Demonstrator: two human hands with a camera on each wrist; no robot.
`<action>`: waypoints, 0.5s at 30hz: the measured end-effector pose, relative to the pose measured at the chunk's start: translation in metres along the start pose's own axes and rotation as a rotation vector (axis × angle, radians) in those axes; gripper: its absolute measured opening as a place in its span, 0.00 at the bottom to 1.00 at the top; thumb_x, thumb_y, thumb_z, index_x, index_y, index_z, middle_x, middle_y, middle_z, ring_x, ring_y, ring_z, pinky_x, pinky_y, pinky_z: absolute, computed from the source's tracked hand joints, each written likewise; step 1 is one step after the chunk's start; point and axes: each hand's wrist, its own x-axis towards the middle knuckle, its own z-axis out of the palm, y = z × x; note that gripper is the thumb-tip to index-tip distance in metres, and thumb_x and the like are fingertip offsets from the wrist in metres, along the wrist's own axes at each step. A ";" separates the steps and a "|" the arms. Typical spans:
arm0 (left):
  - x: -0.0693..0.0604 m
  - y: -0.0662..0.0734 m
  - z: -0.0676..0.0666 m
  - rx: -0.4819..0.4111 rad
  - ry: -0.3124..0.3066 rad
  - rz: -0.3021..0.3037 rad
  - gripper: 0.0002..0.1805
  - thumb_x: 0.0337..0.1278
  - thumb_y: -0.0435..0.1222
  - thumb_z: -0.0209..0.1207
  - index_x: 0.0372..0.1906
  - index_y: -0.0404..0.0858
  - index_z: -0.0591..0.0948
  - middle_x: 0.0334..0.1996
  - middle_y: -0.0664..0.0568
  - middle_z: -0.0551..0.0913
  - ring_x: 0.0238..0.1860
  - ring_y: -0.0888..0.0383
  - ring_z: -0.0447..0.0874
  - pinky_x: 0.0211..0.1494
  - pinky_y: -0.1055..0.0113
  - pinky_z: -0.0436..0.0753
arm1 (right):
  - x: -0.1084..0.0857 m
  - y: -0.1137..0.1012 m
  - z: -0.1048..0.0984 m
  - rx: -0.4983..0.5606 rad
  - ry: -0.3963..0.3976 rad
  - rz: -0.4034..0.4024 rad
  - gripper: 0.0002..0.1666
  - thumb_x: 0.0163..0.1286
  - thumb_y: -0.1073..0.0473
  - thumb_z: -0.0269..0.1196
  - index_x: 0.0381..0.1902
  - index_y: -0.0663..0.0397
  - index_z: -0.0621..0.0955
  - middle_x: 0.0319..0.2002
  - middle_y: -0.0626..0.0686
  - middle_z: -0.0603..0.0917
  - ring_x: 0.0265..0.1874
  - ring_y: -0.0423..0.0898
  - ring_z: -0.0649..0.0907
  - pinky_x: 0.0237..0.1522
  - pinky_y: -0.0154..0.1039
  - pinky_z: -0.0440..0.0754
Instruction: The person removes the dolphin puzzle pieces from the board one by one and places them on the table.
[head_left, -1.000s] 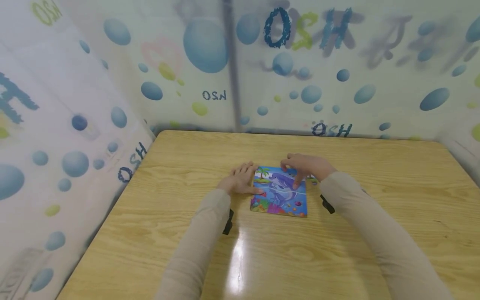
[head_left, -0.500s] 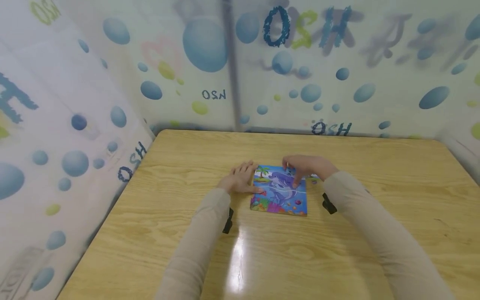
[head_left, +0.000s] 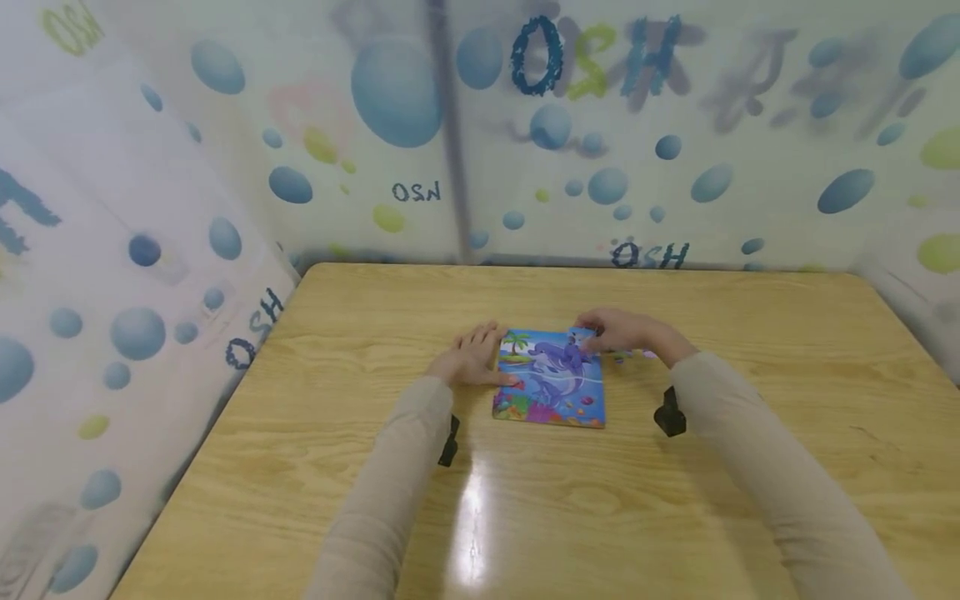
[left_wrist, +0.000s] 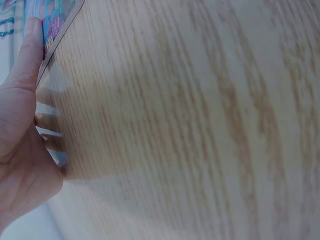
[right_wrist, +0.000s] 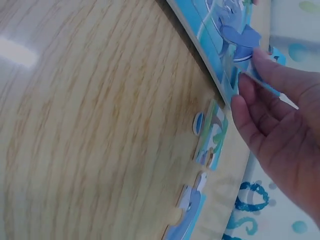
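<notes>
A square dolphin jigsaw puzzle (head_left: 547,396) lies flat on the wooden table, with a palm tree, coral and sea printed on it. My left hand (head_left: 471,360) rests along its left edge, fingers extended and thumb lying on the picture; the left wrist view shows that thumb on the puzzle's printed face. At the upper right corner, my right hand (head_left: 618,330) pinches a blue and purple puzzle piece (right_wrist: 245,42) between thumb and fingers. The piece sits tilted over the puzzle, and the fingers hide part of it. Whether it touches the puzzle, I cannot tell.
Loose puzzle pieces lie right of the puzzle under my right hand: a green and blue one (right_wrist: 214,136) and a purple-blue one (right_wrist: 187,217). The wooden table (head_left: 360,333) meets a bubble-patterned wall covering (head_left: 495,167) at the back and left.
My right hand has moved slightly right and back to the puzzle's upper right corner, and the held piece shows more. The left hand stays put. The head view has shifted slightly.
</notes>
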 end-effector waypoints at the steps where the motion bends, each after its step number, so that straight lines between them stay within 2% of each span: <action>1: 0.000 0.000 0.000 -0.001 0.001 0.003 0.51 0.53 0.59 0.54 0.72 0.44 0.40 0.73 0.45 0.35 0.74 0.48 0.31 0.73 0.45 0.39 | -0.002 0.001 -0.002 0.027 0.001 -0.001 0.14 0.67 0.61 0.55 0.48 0.62 0.75 0.45 0.59 0.78 0.44 0.52 0.76 0.47 0.47 0.75; 5: 0.002 -0.003 0.000 0.014 -0.003 0.007 0.51 0.54 0.60 0.52 0.72 0.43 0.39 0.73 0.45 0.35 0.74 0.49 0.31 0.73 0.45 0.40 | -0.012 0.006 -0.007 0.126 0.009 0.009 0.15 0.70 0.60 0.51 0.49 0.66 0.72 0.44 0.61 0.77 0.43 0.54 0.79 0.46 0.47 0.78; 8: 0.003 -0.003 0.000 0.018 -0.013 0.002 0.51 0.54 0.60 0.52 0.72 0.44 0.38 0.73 0.45 0.34 0.74 0.49 0.30 0.73 0.45 0.39 | -0.021 0.009 -0.010 0.186 0.016 0.050 0.14 0.71 0.60 0.50 0.48 0.67 0.70 0.42 0.62 0.75 0.44 0.57 0.80 0.45 0.48 0.79; 10: 0.003 -0.003 -0.001 0.016 -0.016 -0.003 0.51 0.53 0.60 0.52 0.72 0.44 0.39 0.73 0.45 0.34 0.74 0.49 0.30 0.73 0.45 0.39 | -0.027 0.012 -0.012 0.204 0.028 0.071 0.14 0.71 0.60 0.50 0.47 0.67 0.70 0.40 0.63 0.75 0.42 0.56 0.80 0.44 0.47 0.79; 15: 0.003 0.000 -0.002 0.020 -0.024 -0.021 0.52 0.52 0.61 0.53 0.72 0.45 0.39 0.73 0.46 0.33 0.74 0.49 0.30 0.73 0.46 0.39 | -0.045 0.027 -0.016 0.232 0.079 0.120 0.19 0.70 0.59 0.52 0.52 0.69 0.70 0.39 0.61 0.78 0.37 0.52 0.81 0.42 0.46 0.80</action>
